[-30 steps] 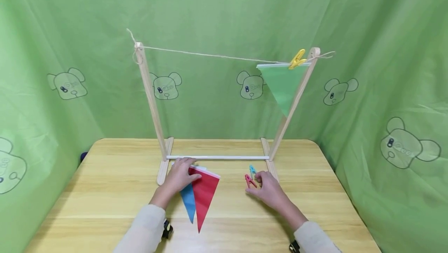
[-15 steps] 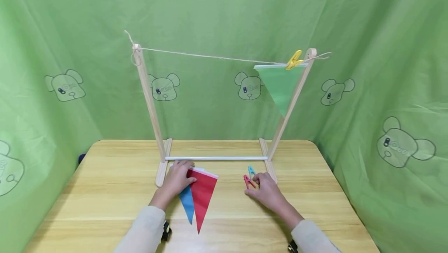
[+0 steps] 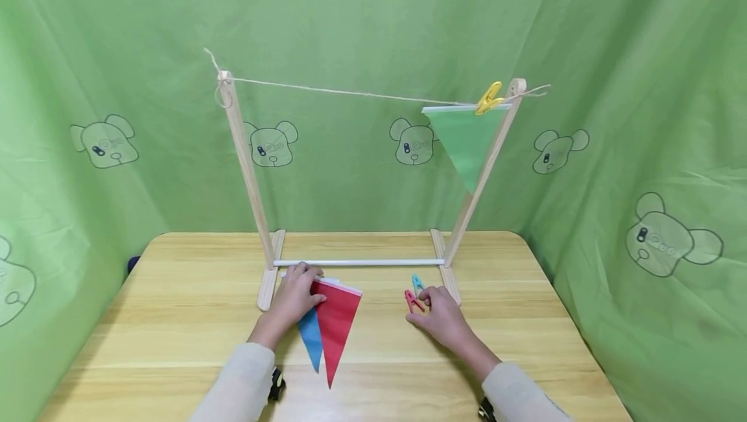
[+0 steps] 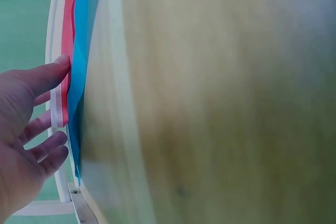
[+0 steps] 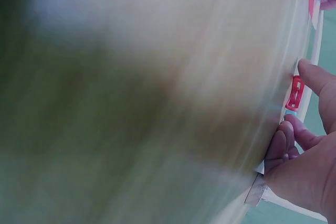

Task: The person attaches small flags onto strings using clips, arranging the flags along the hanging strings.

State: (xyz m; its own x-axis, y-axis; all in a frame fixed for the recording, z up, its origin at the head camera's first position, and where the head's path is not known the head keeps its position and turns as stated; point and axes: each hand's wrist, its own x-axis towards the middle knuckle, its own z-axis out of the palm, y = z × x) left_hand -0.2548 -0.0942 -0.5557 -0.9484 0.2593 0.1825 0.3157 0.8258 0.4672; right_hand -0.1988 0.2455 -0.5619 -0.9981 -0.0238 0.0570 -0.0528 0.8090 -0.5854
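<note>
A red pennant (image 3: 336,325) with a white top band overlaps a blue pennant (image 3: 310,339) on the table in the head view. My left hand (image 3: 294,293) holds the red one's upper left corner. In the left wrist view its thumb (image 4: 59,66) presses one side of the band while fingers pass behind. A pink clothespin (image 3: 414,302) lies beside a light-blue clothespin (image 3: 417,282). Above them my right hand (image 3: 442,319) spreads thumb and forefinger. The pink clothespin (image 5: 295,93) shows between those two digits in the right wrist view, gripped by neither.
Behind the hands stands a wooden frame (image 3: 248,169) with a white crossbar (image 3: 358,262). A string (image 3: 350,92) runs between its posts. From it hangs a green pennant (image 3: 467,140), held by a yellow clothespin (image 3: 489,98) near the right post. Green curtains (image 3: 373,20) surround the table (image 3: 373,370).
The whole scene shifts slightly leftward in the head view. Both hands keep the same places by the pennants and the clothespins.
</note>
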